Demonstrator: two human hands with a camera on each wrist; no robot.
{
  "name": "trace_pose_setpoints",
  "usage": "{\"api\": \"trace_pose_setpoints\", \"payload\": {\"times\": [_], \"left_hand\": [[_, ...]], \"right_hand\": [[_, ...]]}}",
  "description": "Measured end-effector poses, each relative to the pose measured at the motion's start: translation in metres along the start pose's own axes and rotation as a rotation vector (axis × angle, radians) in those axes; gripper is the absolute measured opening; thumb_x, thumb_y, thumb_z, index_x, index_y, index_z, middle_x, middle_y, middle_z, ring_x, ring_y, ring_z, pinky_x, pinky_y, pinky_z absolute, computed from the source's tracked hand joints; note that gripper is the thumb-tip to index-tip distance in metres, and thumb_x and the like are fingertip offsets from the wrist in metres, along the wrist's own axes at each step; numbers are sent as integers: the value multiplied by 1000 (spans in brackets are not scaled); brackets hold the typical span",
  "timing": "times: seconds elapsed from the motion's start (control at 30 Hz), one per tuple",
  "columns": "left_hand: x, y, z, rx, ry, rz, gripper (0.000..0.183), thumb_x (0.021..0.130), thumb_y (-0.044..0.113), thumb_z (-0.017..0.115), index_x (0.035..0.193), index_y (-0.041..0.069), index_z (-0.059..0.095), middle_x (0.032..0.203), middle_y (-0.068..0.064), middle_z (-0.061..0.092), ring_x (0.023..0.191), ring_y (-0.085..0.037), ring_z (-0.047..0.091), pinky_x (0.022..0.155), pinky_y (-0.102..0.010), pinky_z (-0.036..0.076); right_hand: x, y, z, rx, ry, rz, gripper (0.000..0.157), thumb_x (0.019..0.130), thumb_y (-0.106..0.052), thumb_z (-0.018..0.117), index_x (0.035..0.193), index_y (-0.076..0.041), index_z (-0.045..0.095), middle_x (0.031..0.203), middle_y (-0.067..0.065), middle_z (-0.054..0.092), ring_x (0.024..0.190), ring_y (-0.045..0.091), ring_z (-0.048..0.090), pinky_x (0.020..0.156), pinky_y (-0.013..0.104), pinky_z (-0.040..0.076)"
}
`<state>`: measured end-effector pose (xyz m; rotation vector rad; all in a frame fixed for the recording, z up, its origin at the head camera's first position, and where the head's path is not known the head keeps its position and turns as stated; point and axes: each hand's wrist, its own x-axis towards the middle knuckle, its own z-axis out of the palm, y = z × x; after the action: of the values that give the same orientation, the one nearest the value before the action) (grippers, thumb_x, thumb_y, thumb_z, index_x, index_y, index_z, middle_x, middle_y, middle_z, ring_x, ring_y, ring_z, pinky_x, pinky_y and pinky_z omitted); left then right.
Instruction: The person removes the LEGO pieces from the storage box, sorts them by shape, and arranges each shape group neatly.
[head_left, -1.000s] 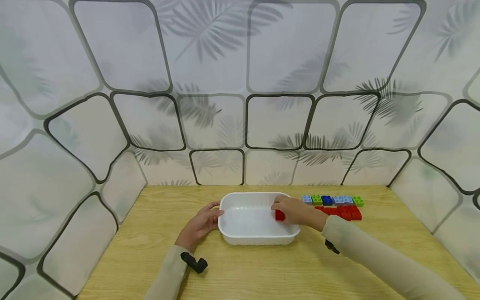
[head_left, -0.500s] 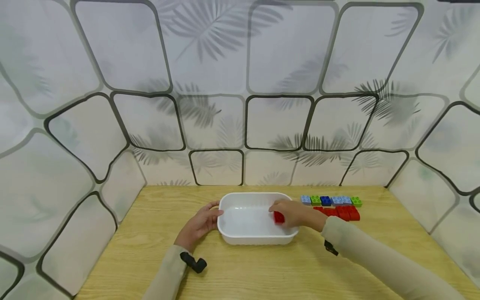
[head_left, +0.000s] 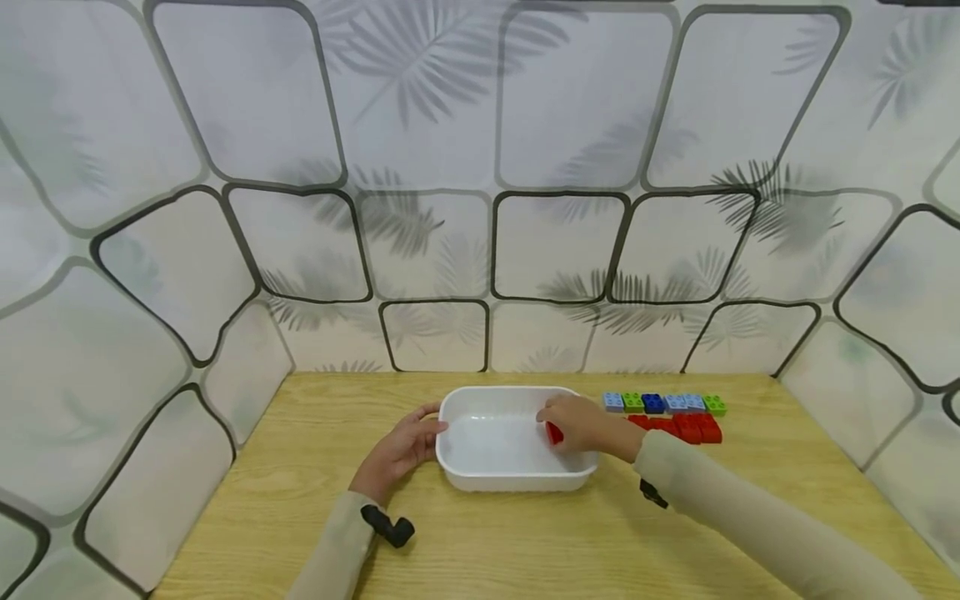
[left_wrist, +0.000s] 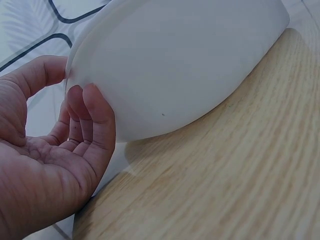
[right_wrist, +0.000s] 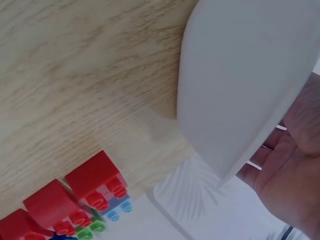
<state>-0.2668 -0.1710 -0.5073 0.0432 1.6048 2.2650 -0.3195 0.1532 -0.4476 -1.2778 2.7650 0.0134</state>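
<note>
A white plastic tub (head_left: 517,482) with rounded corners stands on the wooden table. At its left end my left hand (head_left: 401,446) pinches the rim, with the thumb at the edge and the fingers bent against the outer wall in the left wrist view. My right hand (head_left: 588,427) reaches over the right rim and grips a red toy block (head_left: 553,433) inside the tub, mostly covered by the fingers. In the right wrist view, the tub's outer wall (right_wrist: 240,80) hides the block and most of the fingertips.
Right of the tub, several red blocks (head_left: 688,428) lie in a row. Behind them is a second row with light blue (head_left: 613,402), green (head_left: 633,402) and dark blue (head_left: 653,404) blocks. A patterned cloth wall (head_left: 547,250) encloses the table's back and sides.
My right hand has shifted slightly left inside the tub with the red block, which now shows less and looks more tilted. The left hand has stayed at the rim.
</note>
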Motion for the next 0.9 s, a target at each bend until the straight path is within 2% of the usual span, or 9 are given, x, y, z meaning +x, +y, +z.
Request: {"api": "trace_pose_setpoints", "payload": {"times": [0.3,0.43,0.6,0.7,0.9], "left_hand": [[0,0,0,3,0,-8,51,102,6,55,148,0,33,112,-5,67,94,-13,68,78,-30,58],[1,-1,0,15,1,-12,52,102,5,53,149,-1,30,112,-5,66,94,-12,68,79,-30,58],[2,-1,0,8,0,-13,50,103,5,52,148,0,32,111,-4,67,93,-12,68,79,-30,58],[2,0,0,6,-2,-13,48,103,5,53,147,1,33,110,-3,67,93,-12,68,79,-30,59],[0,0,0,17,6,-11,47,102,6,54,145,2,36,108,-1,68,92,-11,68,79,-30,58]], "right_hand": [[6,-7,-5,-124,12,-70,19,82,-15,79,99,-7,74,83,2,64,76,16,52,76,32,47],[5,-11,-9,-149,14,-54,19,82,-11,79,100,-9,75,85,2,65,79,17,53,74,30,47],[-2,-13,-16,-95,-7,-15,31,82,-4,80,111,-8,73,100,7,67,95,23,59,83,36,56],[-8,-11,-21,-38,-13,-2,34,82,-5,81,115,-7,71,104,8,65,98,23,59,84,39,58],[-25,1,-29,67,75,-43,37,82,-7,82,117,-4,69,107,9,64,96,23,60,82,38,58]]}}
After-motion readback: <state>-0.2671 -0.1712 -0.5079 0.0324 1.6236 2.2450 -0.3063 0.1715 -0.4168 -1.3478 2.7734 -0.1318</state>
